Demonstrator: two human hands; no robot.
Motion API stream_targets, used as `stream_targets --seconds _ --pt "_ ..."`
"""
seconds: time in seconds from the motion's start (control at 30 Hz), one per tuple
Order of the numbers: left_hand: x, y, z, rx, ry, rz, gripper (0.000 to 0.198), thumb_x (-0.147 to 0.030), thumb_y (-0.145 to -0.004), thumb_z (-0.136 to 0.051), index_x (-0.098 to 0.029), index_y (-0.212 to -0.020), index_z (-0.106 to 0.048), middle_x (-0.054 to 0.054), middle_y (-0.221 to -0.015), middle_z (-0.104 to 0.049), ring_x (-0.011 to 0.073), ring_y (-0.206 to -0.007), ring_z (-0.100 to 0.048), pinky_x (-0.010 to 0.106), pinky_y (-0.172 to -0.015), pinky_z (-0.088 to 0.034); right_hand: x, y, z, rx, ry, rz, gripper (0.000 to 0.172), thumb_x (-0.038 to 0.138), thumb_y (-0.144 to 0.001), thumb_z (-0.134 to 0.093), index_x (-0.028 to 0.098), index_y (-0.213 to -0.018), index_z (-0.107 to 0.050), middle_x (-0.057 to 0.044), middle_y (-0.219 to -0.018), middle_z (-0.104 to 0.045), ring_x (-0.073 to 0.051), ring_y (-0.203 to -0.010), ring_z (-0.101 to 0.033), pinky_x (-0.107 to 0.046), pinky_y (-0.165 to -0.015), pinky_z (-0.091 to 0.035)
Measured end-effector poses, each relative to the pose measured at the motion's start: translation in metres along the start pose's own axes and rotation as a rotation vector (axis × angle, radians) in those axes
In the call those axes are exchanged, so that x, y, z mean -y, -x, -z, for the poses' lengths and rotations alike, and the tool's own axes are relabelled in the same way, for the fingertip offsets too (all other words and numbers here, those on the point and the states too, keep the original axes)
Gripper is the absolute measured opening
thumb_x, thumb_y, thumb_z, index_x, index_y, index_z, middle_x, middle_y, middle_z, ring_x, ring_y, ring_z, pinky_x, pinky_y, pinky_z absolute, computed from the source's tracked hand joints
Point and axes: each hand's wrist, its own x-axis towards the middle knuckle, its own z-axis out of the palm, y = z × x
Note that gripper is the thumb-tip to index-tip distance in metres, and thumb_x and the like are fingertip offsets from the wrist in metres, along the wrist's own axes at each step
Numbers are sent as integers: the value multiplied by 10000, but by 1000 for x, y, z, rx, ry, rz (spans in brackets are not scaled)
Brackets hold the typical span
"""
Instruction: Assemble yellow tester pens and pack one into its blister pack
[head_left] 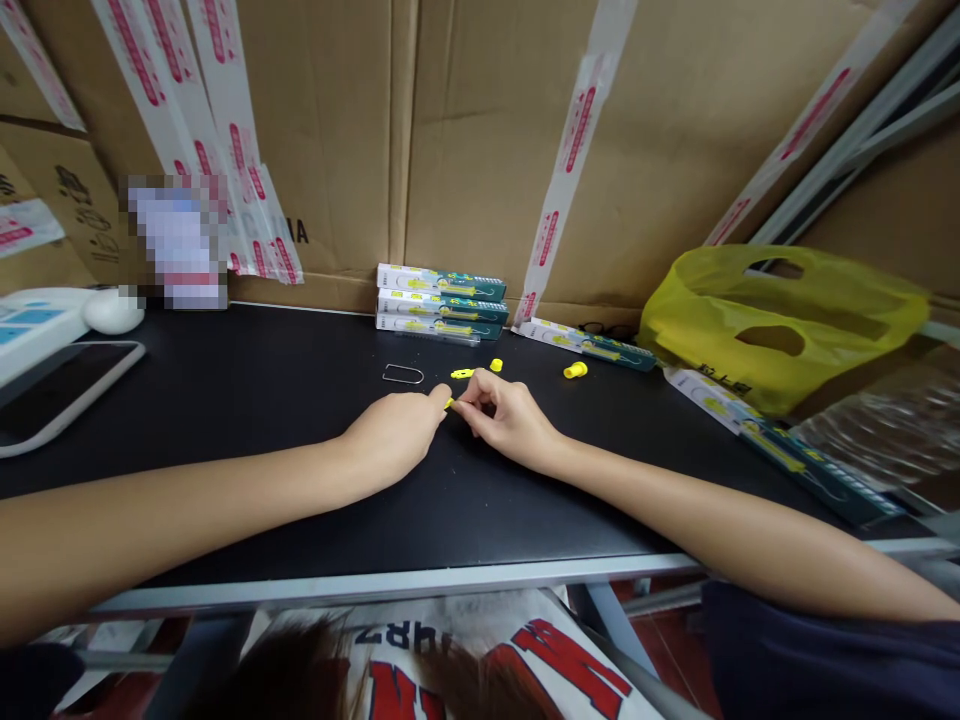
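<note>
**Two hands pinched one small yellow piece at mid-desk**

Nearest the camera, a white shirt (480, 660) carried large red lettering; only "4R2", upside down, could be read. Beyond it, both forearms reached over the black desk (247, 420). The left hand (394, 435) and right hand (506, 415) met at the centre, each grip closed in a fingertip pinch on the same tiny yellow piece (449, 403), which sat just above the desk surface. It was too small to tell whether it was one part or two being joined.

Doing this well probably called for keeping both wrists rested on the desk and the pinch light, so the piece would not spring away.

At 12 o'clock from the hands lay a bent wire clip (403, 375), a yellow strip (462, 373) and a yellow cap (496, 365); another yellow cap (575, 370) lay at 1 o'clock. Farther at 12 stood stacked teal-and-white boxes (441, 302), print unreadable. At 2 o'clock sat a yellow plastic bag (780, 320). The cardboard wall (487, 130) behind bore red-printed tape, illegible.
</note>
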Motion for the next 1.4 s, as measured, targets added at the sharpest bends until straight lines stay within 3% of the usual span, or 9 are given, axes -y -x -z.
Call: stream_targets --seconds 0.17,0.33,0.5,0.7,0.9,1.07,1.23,1.3,1.4 --pt "2 0 -6 -61 128 -9 261 -260 -939 -262 -138 -1022 -478 117 -836 -658 233 -764 -643 308 -648 -444 0 1 0 -25 -19 20 183 281 -865 -530 199 -716 -462 21 -567 -550 -110 -503 -512 -230 -494 -367" --pt "3 0 -7 -129 352 -50 309 -246 -936 -277 -148 -1171 -452 102 -931 -644 222 -847 -627 317 -718 -440 -2 3 0 -60 11 69 160 288 -888 -523 199 -758 -496 27 -561 -574 -105 -493 -528 -231 -522 -403" --pt "-2 -1 1 -157 719 -51 371 -254 -924 -349 -183 -1285 -401 -23 -664 -520 115 -566 -502 248 -578 -398 -9 -2 10 -177 256 265 193 337 -907 -500 204 -793 -580 -47 -692 -648 -155 -623 -581 -288 -618 -444" --pt "-6 -5 7 96 1332 0 443 -266 -919 -382 -214 -1349 -292 -113 -539 -318 25 -342 -256 137 -359 -222 -14 -9 25 -139 407 499 177 325 -909 -497 208 -908 -628 -91 -797 -666 -192 -719 -581 -346 -667 -472" --pt "-1 -7 12 280 1464 119 495 -207 -899 -374 -305 -1369 -251 -117 -524 -311 27 -302 -242 109 -310 -180 -15 -9 21 -111 382 594 149 236 -919 -462 195 -915 -605 -89 -837 -686 -188 -767 -608 -340 -709 -504" --pt "10 -9 21 382 1486 131 483 -237 -896 -426 -284 -1354 -281 -107 -526 -346 20 -308 -248 103 -315 -175 -18 -8 16 -40 247 489 125 265 -917 -478 195 -953 -574 -81 -841 -681 -174 -754 -633 -309 -686 -507" --pt "25 -9 41 592 1493 54 556 -552 -884 -361 -217 -1327 -341 -25 -606 -513 51 -343 -358 165 -323 -248 -8 -4 9 54 -65 279 63 254 -888 -521 193 -904 -515 -64 -854 -690 -154 -726 -664 -276 -647 -522" --pt "30 -9 50 572 1526 -4 581 -589 -886 -288 -208 -1316 -371 6 -631 -561 73 -368 -404 189 -339 -290 -2 -3 6 77 -235 165 96 267 -880 -542 191 -871 -484 -63 -837 -703 -155 -723 -679 -269 -633 -529" --pt "36 -12 56 427 1579 -46 589 -580 -901 -208 -174 -1239 -470 13 -588 -554 86 -369 -419 199 -348 -322 2 -3 2 87 -506 4 193 320 -862 -582 191 -830 -441 -63 -797 -716 -161 -720 -694 -246 -569 -529"
